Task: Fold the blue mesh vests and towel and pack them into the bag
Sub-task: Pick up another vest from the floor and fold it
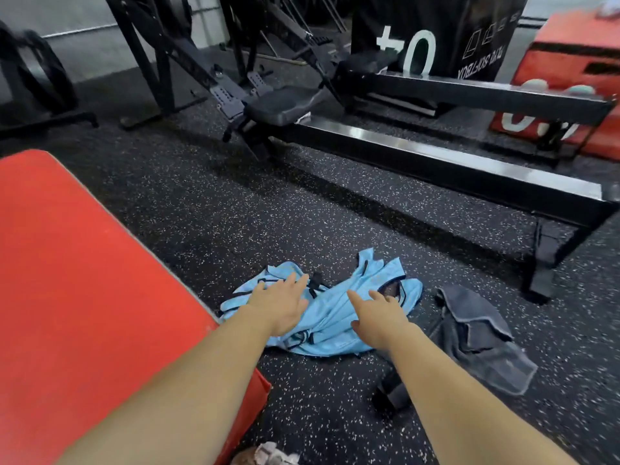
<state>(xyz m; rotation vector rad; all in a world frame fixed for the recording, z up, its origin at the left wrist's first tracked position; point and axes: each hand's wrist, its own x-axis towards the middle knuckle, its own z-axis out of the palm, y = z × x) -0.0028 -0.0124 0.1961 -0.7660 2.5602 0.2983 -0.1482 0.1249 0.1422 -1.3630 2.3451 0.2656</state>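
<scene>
We've got sky-blue vests (332, 317) with dark trim, a charcoal-grey towel (479, 333), and we're seeing a black floor (235, 213) speckled white all over, a bright red mat (84, 280) and a black box (469, 25) with white numerals.

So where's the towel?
In the head view, the dark grey towel lies crumpled on the speckled floor at lower right, just right of the blue mesh vests and the right hand.
</scene>
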